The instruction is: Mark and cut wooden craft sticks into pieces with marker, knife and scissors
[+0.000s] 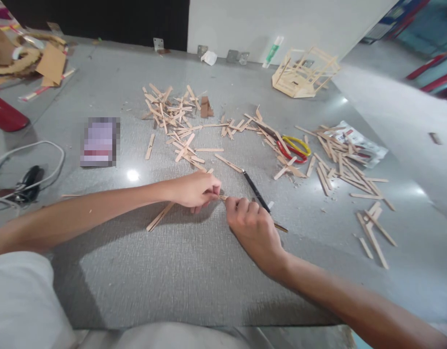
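Observation:
A wooden craft stick (222, 197) spans the small gap between my two hands, mostly covered by fingers. My left hand (198, 189) pinches its left end. Closed in a fist, my right hand (250, 220) grips the other end. Another craft stick (160, 217) slants under my left hand, its lower end showing on the table; I cannot tell whether that hand touches it. Just beyond my right knuckles lies a slim black pen-like tool (256, 189), partly hidden by the hand. Past it, one more loose stick (229, 163) rests flat.
Piles of craft sticks (168, 111) cover the table's middle and right. Red-and-yellow-handled scissors (296, 149) lie among them. A wooden stick frame (305, 77) stands at the back right, near a green-labelled tube (273, 51). At left are a blurred-out phone-like object (100, 141) and a cable (45, 143).

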`<action>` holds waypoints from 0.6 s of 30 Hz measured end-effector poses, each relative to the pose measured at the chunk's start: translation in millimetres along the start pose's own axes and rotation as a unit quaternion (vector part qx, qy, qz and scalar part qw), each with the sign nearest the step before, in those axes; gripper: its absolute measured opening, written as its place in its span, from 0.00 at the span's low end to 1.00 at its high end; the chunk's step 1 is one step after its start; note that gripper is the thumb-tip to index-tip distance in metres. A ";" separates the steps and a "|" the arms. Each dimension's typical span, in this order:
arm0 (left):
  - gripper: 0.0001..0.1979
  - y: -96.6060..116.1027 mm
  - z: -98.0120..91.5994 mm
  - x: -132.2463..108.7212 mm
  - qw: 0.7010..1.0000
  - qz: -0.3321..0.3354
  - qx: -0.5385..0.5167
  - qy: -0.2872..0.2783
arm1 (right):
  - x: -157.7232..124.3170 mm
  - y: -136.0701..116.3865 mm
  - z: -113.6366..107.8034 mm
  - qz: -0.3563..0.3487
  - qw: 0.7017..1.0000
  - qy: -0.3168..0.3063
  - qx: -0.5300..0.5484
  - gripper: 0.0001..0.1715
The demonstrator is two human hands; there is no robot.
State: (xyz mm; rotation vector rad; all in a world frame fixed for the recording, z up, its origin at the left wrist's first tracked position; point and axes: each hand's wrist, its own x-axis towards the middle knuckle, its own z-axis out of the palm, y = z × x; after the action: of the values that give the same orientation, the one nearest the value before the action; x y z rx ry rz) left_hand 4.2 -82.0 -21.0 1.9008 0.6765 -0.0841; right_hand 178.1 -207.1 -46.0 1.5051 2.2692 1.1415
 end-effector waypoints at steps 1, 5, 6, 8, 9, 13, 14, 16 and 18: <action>0.12 0.2 0.0 0.1 1.000 -0.001 -0.001 0.000 | 0.1 -0.2 -0.7 0.002 1.000 -0.002 -0.004 0.15; 0.12 1.4 -0.3 0.0 1.000 -0.004 -0.005 -0.001 | 0.2 -0.9 -2.8 0.003 1.000 -0.014 -0.014 0.15; 0.12 1.6 -0.4 -0.1 1.000 -0.003 -0.004 -0.002 | 0.2 -1.1 -3.2 0.004 1.000 -0.019 -0.014 0.15; 0.12 1.6 -0.6 0.1 1.000 0.002 -0.003 -0.001 | 0.3 -1.7 -3.7 0.008 1.000 -0.025 -0.013 0.16; 0.12 1.3 -0.7 0.3 1.000 0.005 -0.003 0.000 | 0.4 -1.9 -4.0 0.010 1.000 -0.027 -0.012 0.16; 0.12 -0.7 -1.2 1.7 1.000 0.005 -0.006 -0.002 | 0.9 -2.5 -4.5 0.019 1.000 -0.022 -0.006 0.17; 0.12 -1.0 -1.3 1.9 1.000 0.005 -0.005 -0.002 | 1.0 -2.5 -4.4 0.022 1.000 -0.020 -0.003 0.17; 0.12 -0.9 -1.5 2.0 1.000 0.008 -0.003 -0.002 | 1.1 -2.3 -3.8 0.026 0.999 -0.018 0.005 0.18; 0.13 0.1 -1.7 1.6 1.000 0.011 -0.006 -0.005 | 1.1 -2.2 -3.0 0.027 0.999 -0.018 0.012 0.18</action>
State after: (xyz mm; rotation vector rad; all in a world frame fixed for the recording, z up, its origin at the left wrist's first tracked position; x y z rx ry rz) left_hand 5.2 -79.9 -20.8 1.8951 0.6482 -0.0770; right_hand 174.5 -208.1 -45.1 1.5920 2.2408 1.0958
